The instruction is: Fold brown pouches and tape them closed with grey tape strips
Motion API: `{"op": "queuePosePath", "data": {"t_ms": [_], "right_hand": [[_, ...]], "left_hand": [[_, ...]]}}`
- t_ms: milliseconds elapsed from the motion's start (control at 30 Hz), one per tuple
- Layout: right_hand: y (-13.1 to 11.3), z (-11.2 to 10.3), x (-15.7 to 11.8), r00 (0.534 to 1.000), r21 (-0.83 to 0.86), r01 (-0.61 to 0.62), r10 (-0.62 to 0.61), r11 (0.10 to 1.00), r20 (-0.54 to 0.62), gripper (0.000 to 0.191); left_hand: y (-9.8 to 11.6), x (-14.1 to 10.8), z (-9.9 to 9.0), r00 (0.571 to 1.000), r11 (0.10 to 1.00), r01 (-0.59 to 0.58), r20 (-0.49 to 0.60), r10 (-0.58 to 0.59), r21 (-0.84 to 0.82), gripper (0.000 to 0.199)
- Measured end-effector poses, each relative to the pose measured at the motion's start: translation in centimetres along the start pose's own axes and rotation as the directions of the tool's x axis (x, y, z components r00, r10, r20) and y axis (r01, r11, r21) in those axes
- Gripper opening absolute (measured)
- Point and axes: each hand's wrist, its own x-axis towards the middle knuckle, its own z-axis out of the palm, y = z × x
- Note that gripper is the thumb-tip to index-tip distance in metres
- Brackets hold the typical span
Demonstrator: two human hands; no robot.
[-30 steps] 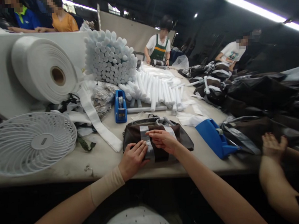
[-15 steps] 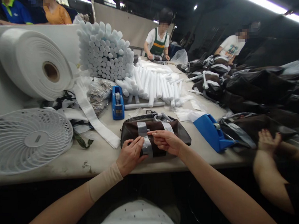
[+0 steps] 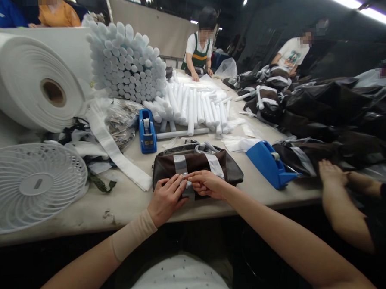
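A dark brown handbag (image 3: 196, 163) lies on the table in front of me, with two pale, shiny strips across it. My left hand (image 3: 168, 198) rests on the bag's near left side, its fingers stretched out over the lower part of the left strip (image 3: 180, 163). From the right, my right hand (image 3: 207, 185) meets those fingertips at the same strip. Its thumb and forefinger are pinched together, and whatever is between them is too small to make out. Grey-wrapped handles (image 3: 206, 148) lie along the bag's far edge.
Blue tape dispensers stand beyond the bag (image 3: 147, 131) and at its right (image 3: 269, 164). White foam rods (image 3: 191, 108) are piled behind. At left are a fan grille (image 3: 36, 185) and a large white roll (image 3: 24, 80). A co-worker's hand (image 3: 332, 174) is on dark bags at right.
My view has shifted slightly. My right hand has slid a little down the strip toward my left fingertips. My left hand stays on the bag.
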Motion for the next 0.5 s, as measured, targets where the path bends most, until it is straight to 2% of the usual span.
{"op": "queuePosePath", "data": {"t_ms": [133,200,267,367,500], "right_hand": [[0.01,0.25,0.05,1.0,-0.076,0.005,-0.004,0.997,0.013,0.023],[-0.14,0.46,0.0,0.999,-0.191,0.016,-0.021,0.981,-0.027,0.031],[-0.37,0.66,-0.03,0.996,-0.371,0.021,-0.054,0.929,-0.077,0.033],[-0.63,0.77,0.07,0.989,-0.638,0.027,-0.112,0.77,-0.094,0.031],[-0.95,0.68,0.34,0.965,-0.865,0.053,-0.248,0.499,-0.084,0.026]], "left_hand": [[0.02,-0.12,0.14,1.0,1.0,0.005,0.011,-0.005,0.003,0.042],[0.07,-0.14,0.16,1.0,1.0,0.008,0.014,-0.008,0.003,0.042],[0.11,-0.13,0.16,1.0,1.0,0.007,0.015,-0.008,0.006,0.042],[0.12,-0.08,0.12,1.0,1.0,0.005,0.008,-0.005,0.019,0.04],[0.11,-0.03,0.08,1.0,1.0,0.0,-0.006,0.0,0.03,0.04]]}}
